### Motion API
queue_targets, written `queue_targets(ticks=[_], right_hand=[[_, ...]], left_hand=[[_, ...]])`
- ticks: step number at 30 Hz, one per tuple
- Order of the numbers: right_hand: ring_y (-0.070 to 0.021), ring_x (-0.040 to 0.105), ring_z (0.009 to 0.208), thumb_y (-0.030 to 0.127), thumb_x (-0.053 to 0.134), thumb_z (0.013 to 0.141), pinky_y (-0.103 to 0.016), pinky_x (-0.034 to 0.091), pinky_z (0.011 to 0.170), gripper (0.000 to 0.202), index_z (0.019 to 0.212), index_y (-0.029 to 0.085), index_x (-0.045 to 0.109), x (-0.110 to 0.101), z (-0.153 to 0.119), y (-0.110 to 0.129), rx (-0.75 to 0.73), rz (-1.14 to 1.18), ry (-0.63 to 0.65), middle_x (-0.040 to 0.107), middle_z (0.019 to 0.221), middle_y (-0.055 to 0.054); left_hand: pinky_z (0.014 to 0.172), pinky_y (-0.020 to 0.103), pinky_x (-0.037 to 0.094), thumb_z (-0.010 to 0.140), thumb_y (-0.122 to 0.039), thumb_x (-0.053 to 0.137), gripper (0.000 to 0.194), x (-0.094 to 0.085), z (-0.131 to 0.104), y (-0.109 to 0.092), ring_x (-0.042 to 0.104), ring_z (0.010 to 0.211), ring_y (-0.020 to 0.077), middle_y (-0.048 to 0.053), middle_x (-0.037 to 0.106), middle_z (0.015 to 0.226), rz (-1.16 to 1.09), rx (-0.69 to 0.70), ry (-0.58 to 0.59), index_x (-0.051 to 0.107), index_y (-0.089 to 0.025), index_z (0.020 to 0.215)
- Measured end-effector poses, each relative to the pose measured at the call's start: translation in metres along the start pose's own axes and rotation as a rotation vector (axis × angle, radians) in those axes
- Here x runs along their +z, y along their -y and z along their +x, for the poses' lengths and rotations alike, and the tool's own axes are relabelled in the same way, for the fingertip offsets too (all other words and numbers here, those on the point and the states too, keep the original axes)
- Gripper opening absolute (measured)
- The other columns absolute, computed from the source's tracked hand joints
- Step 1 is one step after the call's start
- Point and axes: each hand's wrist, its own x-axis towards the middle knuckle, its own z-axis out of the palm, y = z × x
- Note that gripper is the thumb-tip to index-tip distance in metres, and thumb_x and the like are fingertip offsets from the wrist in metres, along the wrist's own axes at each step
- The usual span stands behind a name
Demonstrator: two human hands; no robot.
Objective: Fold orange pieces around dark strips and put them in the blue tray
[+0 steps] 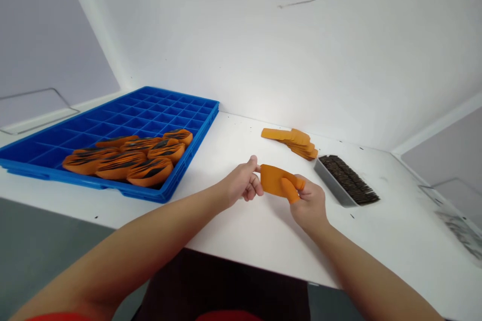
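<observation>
Orange, smooth, bendy strip (273, 180): my right hand (311, 205) is pinching it above the white table (233, 241), orange tips on those fingers, while my left hand (244, 180) is touching its other end, fingers curled.

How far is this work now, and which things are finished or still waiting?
It looks partly done. Done, seemingly: several orange bundles with dark pieces in the near right part of the blue tray. In hand: one orange piece, held by the right hand, with the left hand at its edge. Left, probably: the fanned orange stack and the dark strips in the grey box.
</observation>
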Motion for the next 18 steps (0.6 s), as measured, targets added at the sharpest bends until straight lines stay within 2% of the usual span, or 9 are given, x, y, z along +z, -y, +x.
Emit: queue_targets(ticks=[2,5,7,10,14,18], right_hand=[[-0.0141,0.054,0.062,0.042,0.055,0.084,-0.027,0.044,0.057,0.029,0.069,0.018,0.061,0.000,-0.001,-0.002,0.102,0.104,0.001,0.059,0.067,-0.001],[-0.0159,0.055,0.065,0.044,0.059,0.081,-0.029,0.046,0.060,0.029,0.068,0.018,0.059,0.000,-0.002,-0.005,0.185,0.263,0.022,0.058,0.067,-0.001],[-0.0166,0.056,0.065,0.043,0.061,0.079,-0.030,0.047,0.061,0.027,0.069,0.018,0.059,0.000,-0.002,-0.004,0.208,0.336,0.040,0.059,0.067,-0.001],[-0.0193,0.061,0.074,0.040,0.064,0.076,-0.033,0.050,0.069,0.022,0.071,0.019,0.061,0.000,-0.002,0.000,0.229,0.400,0.047,0.063,0.073,-0.002],[-0.0215,0.062,0.083,0.035,0.068,0.073,-0.035,0.050,0.076,0.020,0.068,0.019,0.058,0.001,-0.003,0.003,0.251,0.427,0.047,0.065,0.080,-0.003],[-0.0192,0.060,0.076,0.036,0.068,0.073,-0.034,0.050,0.070,0.022,0.068,0.018,0.057,0.001,-0.006,0.002,0.262,0.422,0.062,0.064,0.078,-0.003]], left_hand=[[0.043,0.022,0.030,0.083,-0.070,0.025,0.066,0.000,-0.001,0.002,0.041,0.041,0.0091,0.001,0.059,0.056,0.071,0.100,-0.032,0.056,-0.013,0.099],[0.049,0.024,0.034,0.081,-0.064,0.041,0.055,0.001,-0.004,0.004,0.045,0.052,0.0104,0.002,0.058,0.063,0.262,0.282,-0.085,0.061,-0.014,0.089],[0.054,0.025,0.037,0.076,-0.059,0.055,0.048,0.001,-0.006,0.006,0.048,0.059,0.0121,0.002,0.059,0.071,0.391,0.383,-0.132,0.063,-0.015,0.095],[0.062,0.028,0.042,0.069,-0.051,0.066,0.058,0.002,-0.007,0.008,0.052,0.074,0.0162,0.005,0.061,0.091,0.504,0.482,-0.207,0.057,-0.018,0.115],[0.067,0.029,0.046,0.069,-0.044,0.068,0.065,0.005,-0.010,0.010,0.053,0.075,0.0151,0.006,0.060,0.098,0.567,0.641,-0.186,0.049,-0.019,0.126],[0.073,0.032,0.049,0.073,-0.037,0.065,0.058,0.008,-0.015,0.008,0.056,0.080,0.0166,0.008,0.060,0.100,0.641,0.941,-0.207,0.048,-0.020,0.126]])
